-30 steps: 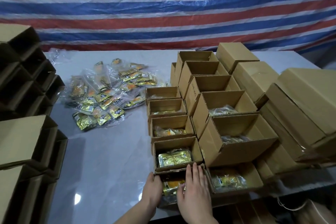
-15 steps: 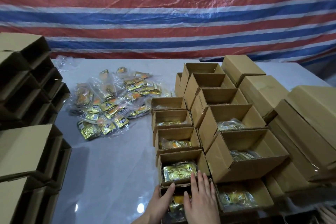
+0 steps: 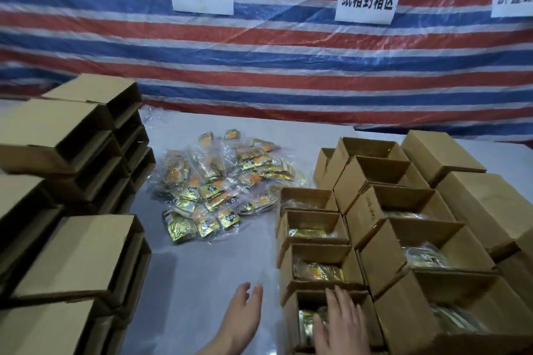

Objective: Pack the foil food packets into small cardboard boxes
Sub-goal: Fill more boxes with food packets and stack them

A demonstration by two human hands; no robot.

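The grey-white tabletop point(image 3: 202, 274) carries the whole job, and it looks roughly midway. On the left, stacks of brown cardboard boxes lying on their sides point(image 3: 72, 253) wait unused. On the right stands a block of open small brown cardboard boxes point(image 3: 383, 210); the nearer ones show gold packets inside, while the far ones look empty, though their floors are hidden by their walls. Between them a loose heap of gold foil food packets in clear wrap point(image 3: 225, 190) is left to pack. The right hand point(image 3: 337, 328) lies flat, fingers straight, over the nearest open box point(image 3: 331, 323), pressing its gold packet point(image 3: 307, 315). The left hand point(image 3: 242, 317) hovers relaxed and empty just beside that box. How many packets each box holds is unclear.
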